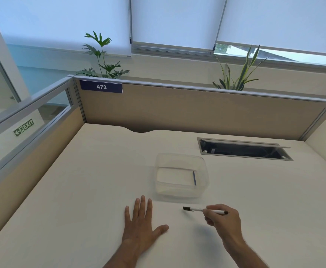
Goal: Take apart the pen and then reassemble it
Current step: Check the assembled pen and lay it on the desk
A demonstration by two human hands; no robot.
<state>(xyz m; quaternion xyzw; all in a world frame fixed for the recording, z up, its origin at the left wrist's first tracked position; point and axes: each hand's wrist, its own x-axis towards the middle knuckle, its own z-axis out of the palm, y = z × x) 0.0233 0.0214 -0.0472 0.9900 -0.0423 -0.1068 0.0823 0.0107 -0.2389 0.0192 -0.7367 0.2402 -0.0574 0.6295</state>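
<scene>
A white pen (197,209) with a black cap at its left end and a black tip at its right end lies level just above the desk, in one piece. My right hand (222,219) pinches its right half between thumb and fingers. Flat on the desk to the left rests my left hand (142,223), palm down, fingers spread, holding nothing, about a hand's width from the pen's cap.
A clear plastic container (181,161) stands just beyond both hands, with a thin blue strip inside. An open cable hatch (243,149) is set into the white desk (71,200) at the back right. Beige partition walls bound the desk at the back and left.
</scene>
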